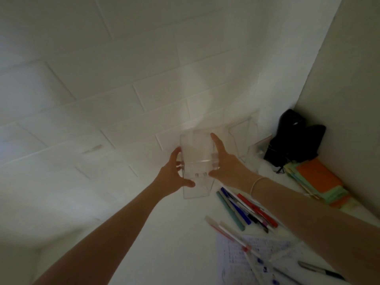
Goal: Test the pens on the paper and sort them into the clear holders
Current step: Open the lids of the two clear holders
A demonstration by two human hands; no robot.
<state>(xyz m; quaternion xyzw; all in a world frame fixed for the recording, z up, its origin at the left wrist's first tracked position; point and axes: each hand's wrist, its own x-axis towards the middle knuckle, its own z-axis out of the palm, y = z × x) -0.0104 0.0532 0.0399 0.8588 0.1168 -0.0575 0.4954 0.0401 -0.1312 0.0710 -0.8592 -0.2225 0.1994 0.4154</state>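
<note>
Gripping clear holder [195,159] between both hands' fingers [216,140]; white desk [174,243], white brick wall [102,79].

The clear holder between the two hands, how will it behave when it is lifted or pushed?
The clear holder looks rigid and is empty, so probably light. Its smooth walls may slip, hence the left hand and right hand on both sides. Tall and narrow, it might tip if pushed.
</note>
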